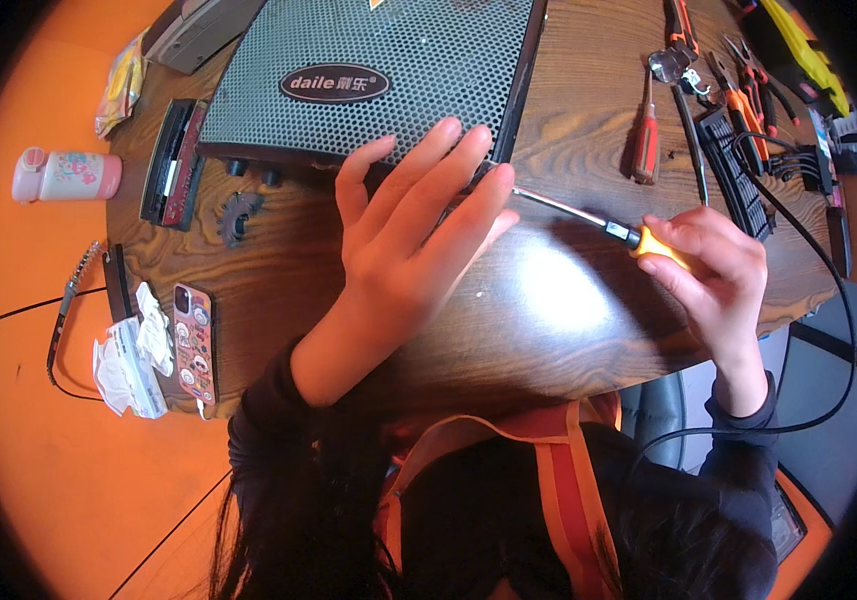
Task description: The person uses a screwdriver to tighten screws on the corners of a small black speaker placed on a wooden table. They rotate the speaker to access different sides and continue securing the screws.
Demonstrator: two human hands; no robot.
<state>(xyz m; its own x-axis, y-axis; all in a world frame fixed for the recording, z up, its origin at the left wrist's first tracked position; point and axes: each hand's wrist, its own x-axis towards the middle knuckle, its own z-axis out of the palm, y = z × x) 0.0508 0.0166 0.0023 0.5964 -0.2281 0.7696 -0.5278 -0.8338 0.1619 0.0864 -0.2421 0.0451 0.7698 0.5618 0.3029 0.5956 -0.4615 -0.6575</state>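
Observation:
A speaker with a metal mesh grille (pixel 429 60) and a dark frame lies on the wooden table in front of me. My left hand (pixel 404 225) is at its near right corner, fingers stretched out and apart, the fingertips over the near edge of the grille. My right hand (pixel 714 275) is closed round the yellow handle of a screwdriver (pixel 574 212). The steel shaft points left toward that corner of the speaker. Behind my left fingers the tip is hidden, so I cannot tell whether it touches a screw.
At the right lie a red-handled screwdriver (pixel 647 150), orange-handled pliers (pixel 739 100) and a black cable (pixel 819 245). Toward the left are a patterned phone (pixel 194 340), a tissue pack (pixel 129 365), a pink-and-white bottle (pixel 69 175) and a small dark part (pixel 239 215).

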